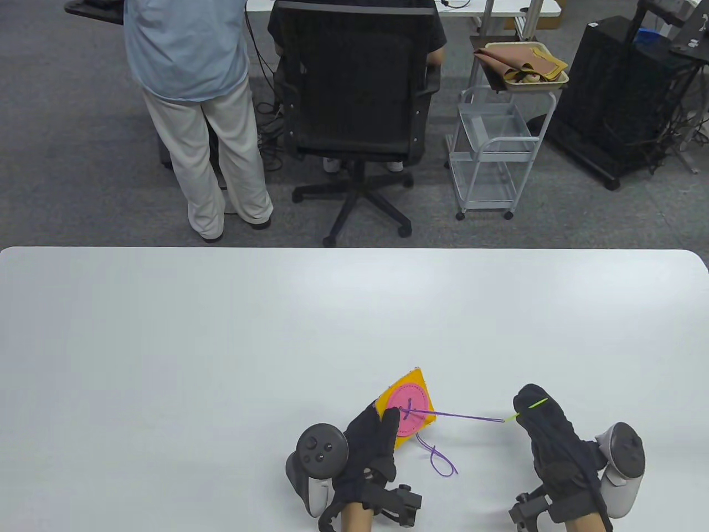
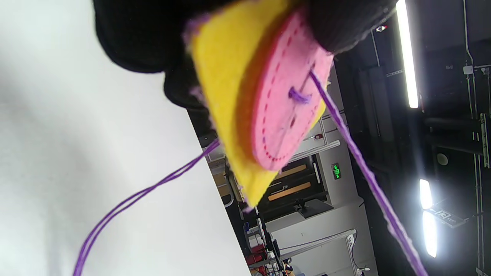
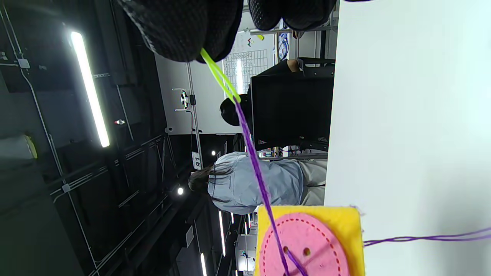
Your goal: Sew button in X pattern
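My left hand (image 1: 374,429) holds a yellow felt square (image 1: 407,413) with a large pink felt button (image 1: 411,414) on it, lifted off the table; the left wrist view shows the button (image 2: 285,103) with one purple stitch across two holes. My right hand (image 1: 534,413) pinches a lime-green plastic needle (image 1: 529,405), also seen in the right wrist view (image 3: 218,76). Purple thread (image 1: 468,417) runs taut from the button to the needle's eye. A loose loop of thread (image 1: 440,460) lies on the table below the felt.
The white table (image 1: 221,343) spreads wide to the left and beyond the hands. Past its far edge stand a person (image 1: 191,111), an office chair (image 1: 354,122) and a wire cart (image 1: 496,149).
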A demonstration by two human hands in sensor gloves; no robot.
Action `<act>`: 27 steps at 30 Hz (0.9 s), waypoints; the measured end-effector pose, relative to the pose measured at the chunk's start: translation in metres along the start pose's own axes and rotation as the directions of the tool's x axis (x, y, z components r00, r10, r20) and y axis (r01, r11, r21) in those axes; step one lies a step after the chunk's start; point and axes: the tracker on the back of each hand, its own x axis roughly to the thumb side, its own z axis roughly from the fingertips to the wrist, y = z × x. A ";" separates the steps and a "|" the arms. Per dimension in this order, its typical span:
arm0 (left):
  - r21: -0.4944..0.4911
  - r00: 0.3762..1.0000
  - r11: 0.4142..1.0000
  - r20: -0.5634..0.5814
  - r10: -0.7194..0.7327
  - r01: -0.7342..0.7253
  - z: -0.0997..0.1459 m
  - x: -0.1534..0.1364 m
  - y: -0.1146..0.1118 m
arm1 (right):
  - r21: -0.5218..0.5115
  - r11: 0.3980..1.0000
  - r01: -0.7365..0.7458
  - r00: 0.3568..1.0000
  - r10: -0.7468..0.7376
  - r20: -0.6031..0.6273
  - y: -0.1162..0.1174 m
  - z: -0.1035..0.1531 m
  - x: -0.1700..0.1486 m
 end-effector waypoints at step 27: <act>0.068 1.000 0.998 0.019 -0.003 0.002 0.002 -0.002 0.004 | -0.022 0.996 -0.091 0.994 0.090 -0.057 0.001 -0.003 -0.003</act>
